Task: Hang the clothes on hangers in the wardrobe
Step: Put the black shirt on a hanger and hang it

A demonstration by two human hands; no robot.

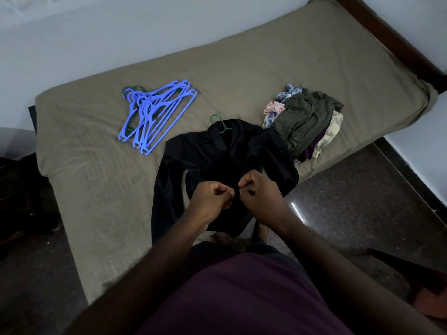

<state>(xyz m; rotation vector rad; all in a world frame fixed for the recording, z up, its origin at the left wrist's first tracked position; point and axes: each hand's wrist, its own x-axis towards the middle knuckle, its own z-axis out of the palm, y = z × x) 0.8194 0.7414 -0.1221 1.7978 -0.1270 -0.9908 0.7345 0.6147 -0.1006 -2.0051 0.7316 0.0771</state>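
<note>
Bed sheet (242, 68) at frame centre supports the black shirt (217, 153), green hanger (219, 120) in its collar. Left hand (212, 199) and right hand (260, 192) pinch the front edges, probably buttoning to prevent slipping.

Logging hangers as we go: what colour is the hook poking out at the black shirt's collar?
Green: the hook at the black shirt's collar, seen in the head view.

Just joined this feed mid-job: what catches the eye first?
The left hand and right hand pinch the front of a black shirt lying on the bed, a green hanger poking from its collar. Farther left lie heaped blue hangers; a clothes pile sits to its right.
</note>
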